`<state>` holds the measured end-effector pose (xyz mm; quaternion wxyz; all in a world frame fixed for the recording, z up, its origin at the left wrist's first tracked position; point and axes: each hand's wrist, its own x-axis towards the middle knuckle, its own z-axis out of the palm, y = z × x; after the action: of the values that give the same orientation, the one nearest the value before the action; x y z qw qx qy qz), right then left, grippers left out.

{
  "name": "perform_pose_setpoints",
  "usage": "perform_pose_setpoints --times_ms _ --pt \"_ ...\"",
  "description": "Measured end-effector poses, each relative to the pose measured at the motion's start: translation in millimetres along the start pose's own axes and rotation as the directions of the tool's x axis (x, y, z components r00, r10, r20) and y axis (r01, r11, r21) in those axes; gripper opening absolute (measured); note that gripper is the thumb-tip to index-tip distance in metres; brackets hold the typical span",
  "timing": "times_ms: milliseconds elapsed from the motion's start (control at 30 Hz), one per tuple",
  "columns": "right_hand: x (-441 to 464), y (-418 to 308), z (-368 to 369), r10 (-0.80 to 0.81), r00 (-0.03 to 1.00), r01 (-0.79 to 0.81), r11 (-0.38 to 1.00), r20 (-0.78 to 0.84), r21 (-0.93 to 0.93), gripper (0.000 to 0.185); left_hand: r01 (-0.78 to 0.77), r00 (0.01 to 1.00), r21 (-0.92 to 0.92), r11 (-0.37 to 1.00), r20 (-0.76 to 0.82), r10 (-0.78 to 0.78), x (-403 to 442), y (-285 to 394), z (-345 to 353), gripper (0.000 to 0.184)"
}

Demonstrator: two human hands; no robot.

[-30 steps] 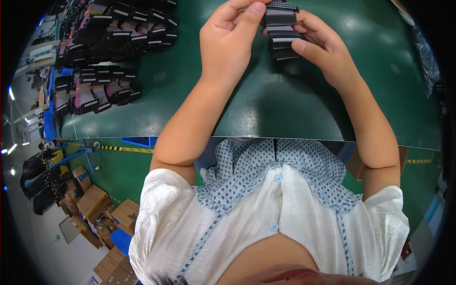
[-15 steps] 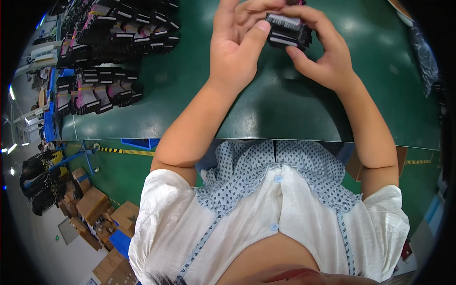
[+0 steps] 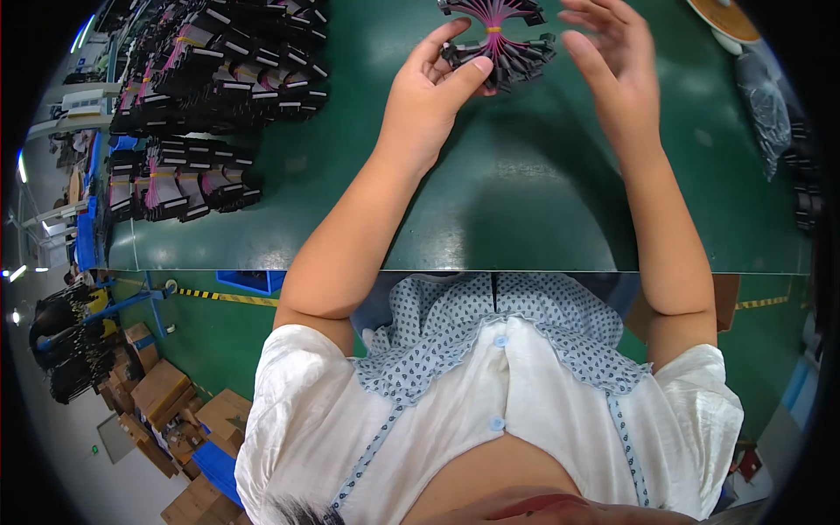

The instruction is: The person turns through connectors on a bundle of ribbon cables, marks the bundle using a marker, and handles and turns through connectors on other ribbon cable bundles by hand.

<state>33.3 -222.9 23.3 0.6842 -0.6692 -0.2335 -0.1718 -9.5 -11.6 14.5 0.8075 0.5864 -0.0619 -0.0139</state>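
Note:
My left hand [image 3: 437, 96] pinches the lower left edge of a cable bundle [image 3: 507, 57] at the top middle of the view. The bundle has pink and purple wires tied at the middle by a yellow band, with black connectors fanned out above and below. To its right, my right hand [image 3: 617, 74] is raised with its fingers apart, touching nothing; its fingertips are slightly blurred. Both hands are over the green table [image 3: 516, 192]. Some connectors lie behind my left fingers.
Stacks of similar banded cable bundles [image 3: 188, 179] cover the table's left side. A clear plastic bag [image 3: 766, 114] and a round brown object [image 3: 724, 19] lie at the right. Cardboard boxes [image 3: 162, 389] stand on the floor at the lower left.
My right hand has let go of the bundle and moved right, its fingers opening. The bundle has turned, so its wires and yellow band now show. My left hand keeps hold of it.

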Motion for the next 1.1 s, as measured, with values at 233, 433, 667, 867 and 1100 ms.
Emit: perform_pose_setpoints --times_ms 233,433,667,867,1100 --pt "-3 -7 10 0.465 0.845 -0.527 0.806 0.263 0.268 0.059 0.036 0.998 0.145 0.989 0.047 -0.043 -8 -7 12 0.067" --pt "-10 -7 14 0.429 0.887 -0.461 0.809 0.170 0.365 0.058 0.007 0.997 0.184 0.983 0.077 -0.022 -7 1 11 0.066" --pt "-8 -16 13 0.385 0.917 -0.396 0.843 0.106 0.364 0.053 0.003 0.991 0.117 0.993 0.132 -0.019 -7 1 10 0.074" --pt "-10 -13 15 0.358 0.928 -0.369 0.855 0.098 0.364 0.049 -0.009 0.997 0.143 0.990 0.083 -0.003 -7 -2 13 0.064" --pt "-8 -15 14 0.383 0.918 -0.389 0.828 0.099 0.404 0.046 0.021 0.983 -0.046 0.999 0.182 -0.012 2 -4 6 0.091"
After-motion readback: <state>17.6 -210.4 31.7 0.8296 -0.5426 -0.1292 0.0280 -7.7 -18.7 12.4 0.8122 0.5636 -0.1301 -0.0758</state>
